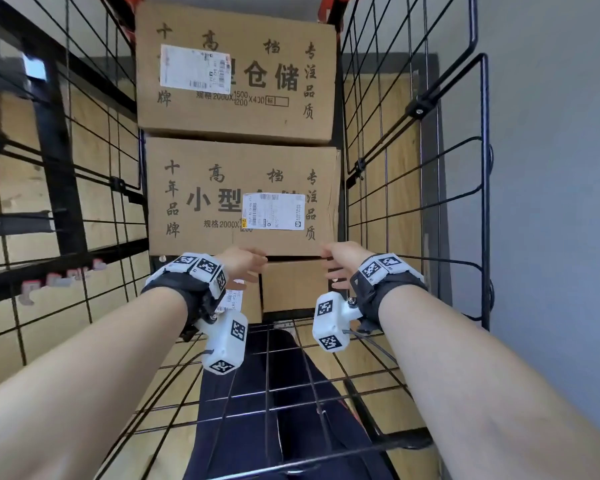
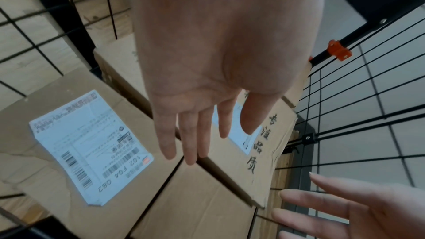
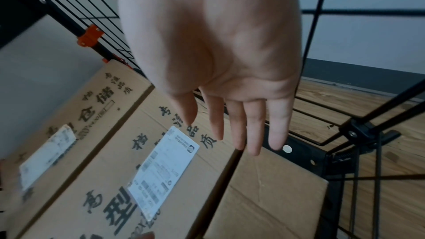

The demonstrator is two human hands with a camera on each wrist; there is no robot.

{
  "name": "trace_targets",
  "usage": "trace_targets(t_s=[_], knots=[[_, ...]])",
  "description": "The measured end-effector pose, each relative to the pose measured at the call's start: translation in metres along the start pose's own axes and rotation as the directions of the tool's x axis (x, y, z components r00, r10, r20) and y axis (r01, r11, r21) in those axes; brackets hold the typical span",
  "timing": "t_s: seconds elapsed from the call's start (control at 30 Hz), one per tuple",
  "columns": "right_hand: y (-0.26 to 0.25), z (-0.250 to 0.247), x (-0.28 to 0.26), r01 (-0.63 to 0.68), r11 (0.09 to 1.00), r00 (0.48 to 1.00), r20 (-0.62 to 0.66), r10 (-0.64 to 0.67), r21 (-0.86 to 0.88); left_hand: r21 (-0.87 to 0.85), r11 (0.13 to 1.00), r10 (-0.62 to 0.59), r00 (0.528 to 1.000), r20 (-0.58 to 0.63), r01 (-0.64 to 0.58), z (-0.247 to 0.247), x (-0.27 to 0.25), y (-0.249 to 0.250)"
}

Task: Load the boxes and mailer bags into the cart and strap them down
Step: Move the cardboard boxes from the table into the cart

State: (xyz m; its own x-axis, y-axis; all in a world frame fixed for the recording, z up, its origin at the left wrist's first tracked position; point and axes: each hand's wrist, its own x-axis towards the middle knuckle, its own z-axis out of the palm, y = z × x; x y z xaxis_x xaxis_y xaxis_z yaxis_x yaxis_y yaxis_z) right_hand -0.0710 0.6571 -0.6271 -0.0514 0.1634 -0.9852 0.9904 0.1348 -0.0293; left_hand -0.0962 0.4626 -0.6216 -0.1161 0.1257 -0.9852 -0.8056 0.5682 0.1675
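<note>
Inside the black wire cart (image 1: 413, 140), two large printed cardboard boxes are stacked at the back, the upper box (image 1: 236, 74) on the lower box (image 1: 243, 199), each with a white shipping label. Below them sit a small plain box (image 1: 293, 285) and a labelled box (image 2: 76, 144) to its left. My left hand (image 1: 245, 263) and right hand (image 1: 340, 261) hover with straight, spread fingers (image 2: 190, 144) just in front of the small boxes, holding nothing. The right hand's fingers (image 3: 253, 130) point down over the plain box (image 3: 271, 188).
Wire side panels (image 1: 84, 174) rise on both sides, with orange clips (image 2: 340, 52) on the frame. The wire floor (image 1: 291, 375) of the cart lies below my arms, over a wooden floor. A grey wall (image 1: 551, 168) stands at the right.
</note>
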Motion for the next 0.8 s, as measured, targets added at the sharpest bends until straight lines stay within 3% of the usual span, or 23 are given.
trace_targets(t_s=[0.23,0.4,0.53,0.8], knots=[[-0.027,-0.003,-0.078,0.132,0.989,0.986,0.094,-0.138,0.068,-0.01,0.992,0.124,0.984,-0.126,-0.126,-0.03,-0.083,0.023],[-0.053,0.0,-0.166,0.307,0.941,0.934,0.144,-0.327,0.144,-0.038,0.961,0.256,0.932,-0.255,-0.275,-0.052,-0.177,0.027],[-0.075,0.013,-0.24,0.445,0.883,0.866,0.181,-0.467,0.151,-0.091,0.903,0.354,0.847,-0.397,-0.42,-0.065,-0.255,0.022],[-0.111,0.067,-0.382,0.698,0.71,0.667,0.279,-0.691,0.089,-0.036,0.773,0.506,0.648,-0.569,-0.634,-0.099,-0.406,0.006]])
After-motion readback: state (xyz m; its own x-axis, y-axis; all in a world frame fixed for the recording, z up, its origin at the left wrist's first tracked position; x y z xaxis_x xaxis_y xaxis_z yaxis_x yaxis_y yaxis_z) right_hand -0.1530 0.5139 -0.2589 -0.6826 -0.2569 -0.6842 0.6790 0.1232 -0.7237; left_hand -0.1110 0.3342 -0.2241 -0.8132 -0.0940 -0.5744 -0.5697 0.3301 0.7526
